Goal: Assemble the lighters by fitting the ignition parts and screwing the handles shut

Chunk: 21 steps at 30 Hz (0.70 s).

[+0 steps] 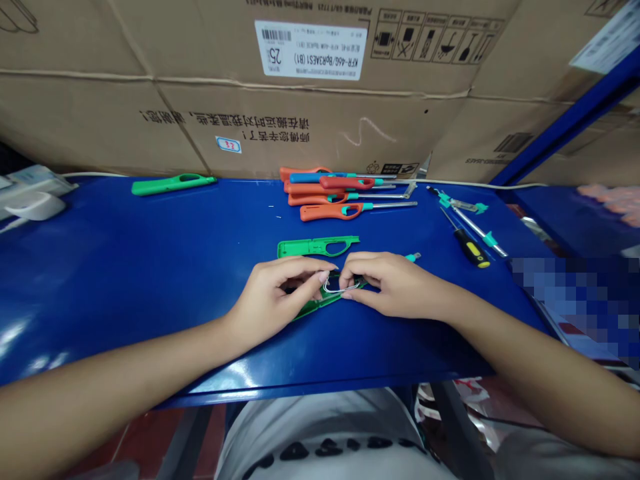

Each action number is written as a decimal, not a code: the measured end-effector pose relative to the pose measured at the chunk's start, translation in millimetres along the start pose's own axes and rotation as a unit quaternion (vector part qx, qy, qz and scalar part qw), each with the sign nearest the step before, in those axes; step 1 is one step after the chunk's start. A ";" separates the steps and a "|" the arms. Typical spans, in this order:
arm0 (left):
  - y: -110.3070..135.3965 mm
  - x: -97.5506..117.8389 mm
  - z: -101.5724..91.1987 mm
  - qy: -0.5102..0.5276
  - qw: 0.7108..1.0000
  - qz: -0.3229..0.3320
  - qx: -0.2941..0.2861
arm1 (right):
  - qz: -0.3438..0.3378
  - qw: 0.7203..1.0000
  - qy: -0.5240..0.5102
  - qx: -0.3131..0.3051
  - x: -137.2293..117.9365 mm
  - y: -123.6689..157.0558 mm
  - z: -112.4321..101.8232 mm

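Note:
Both of my hands are together over a green lighter handle half near the table's front edge. Between the fingertips of my left hand a thin white wire is pinched, and it bends in a curve toward the other hand. My right hand has its fingers closed at the wire's right end, over the tip of the same handle half. A silvery tip with a turquoise piece shows beyond the right hand. Just behind my hands lies another green handle half, its hollow inside facing up. Fingers hide most of the inner parts.
Several orange and red lighters and a blue one lie in a pile at the back. A green handle piece is at back left. To the right are a screwdriver and metal lighter tubes. Cardboard boxes wall the rear.

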<state>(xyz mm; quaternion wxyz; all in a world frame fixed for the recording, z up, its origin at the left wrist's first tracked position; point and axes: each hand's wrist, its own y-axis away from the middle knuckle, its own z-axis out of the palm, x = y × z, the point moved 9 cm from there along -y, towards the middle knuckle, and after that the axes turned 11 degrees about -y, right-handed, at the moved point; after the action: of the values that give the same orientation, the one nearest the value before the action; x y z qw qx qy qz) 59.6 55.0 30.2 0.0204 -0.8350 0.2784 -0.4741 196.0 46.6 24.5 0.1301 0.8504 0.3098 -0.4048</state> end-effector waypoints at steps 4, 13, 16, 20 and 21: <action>0.3 6.4 -2.5 -0.068 0.997 0.037 -0.001 | 0.004 1.000 0.017 -0.008 -1.1 1.4 -0.5; 2.2 13.2 1.5 -0.109 0.988 0.085 -0.064 | -0.022 0.998 0.046 -0.022 -2.1 4.2 -3.1; 3.1 15.3 0.4 -0.125 0.985 0.105 -0.062 | -0.035 0.998 0.048 -0.025 -3.1 4.4 -5.3; 4.8 18.6 -3.1 -0.158 0.979 0.123 -0.047 | -0.054 0.997 0.049 -0.026 -5.0 4.5 -6.4; 5.1 19.2 -3.6 -0.164 0.977 0.125 -0.047 | -0.057 0.997 0.049 -0.025 -5.1 4.4 -6.6</action>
<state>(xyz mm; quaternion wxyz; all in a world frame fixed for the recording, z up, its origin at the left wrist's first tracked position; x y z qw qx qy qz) 62.0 42.2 45.7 0.0856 -0.8602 0.3951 -0.3109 200.4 44.1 32.6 0.1125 0.8467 0.3737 -0.3618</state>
